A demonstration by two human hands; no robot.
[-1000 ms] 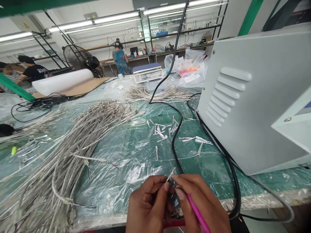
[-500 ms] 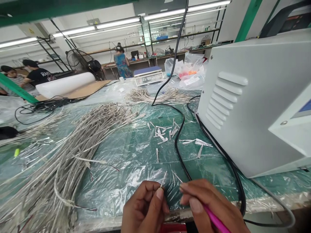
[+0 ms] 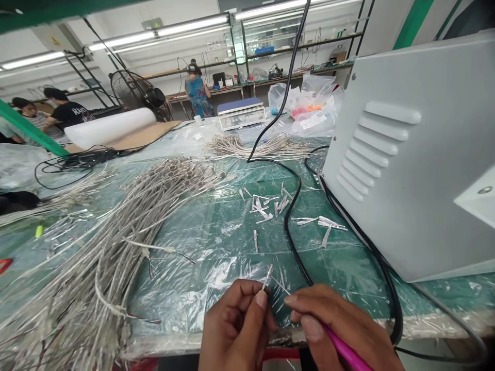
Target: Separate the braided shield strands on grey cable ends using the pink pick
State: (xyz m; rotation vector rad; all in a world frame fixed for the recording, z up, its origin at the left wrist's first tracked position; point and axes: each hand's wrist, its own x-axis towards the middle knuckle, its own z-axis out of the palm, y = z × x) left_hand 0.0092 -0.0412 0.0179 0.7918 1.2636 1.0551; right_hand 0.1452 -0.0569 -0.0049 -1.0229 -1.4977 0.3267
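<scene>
My left hand (image 3: 240, 327) is closed, thumb and forefinger pinching a thin cable (image 3: 267, 277) whose frayed, silvery end points up. Beside it, my right hand (image 3: 340, 322) grips a pink-handled pick (image 3: 351, 356) like a pen. The pick's thin, needle-like tip reaches left, close to the cable end; whether they touch I cannot tell. Beyond my hands, several small silvery foil slivers (image 3: 260, 208) lie scattered on the plastic-covered green table (image 3: 220, 257). The cable's lower part is mostly hidden by my left hand.
A big bundle of grey braided cables (image 3: 131, 232) covers the left side, with another bundle (image 3: 263, 147) farther back. A black cord (image 3: 288, 226) crosses the middle. On the right stands a grey vented machine (image 3: 417, 154). Several people sit at the back, one in blue (image 3: 198, 98).
The pick's tip has come nearer to the cable end, and more of that silvery end shows above my left fingers. The whole view has shifted slightly.
</scene>
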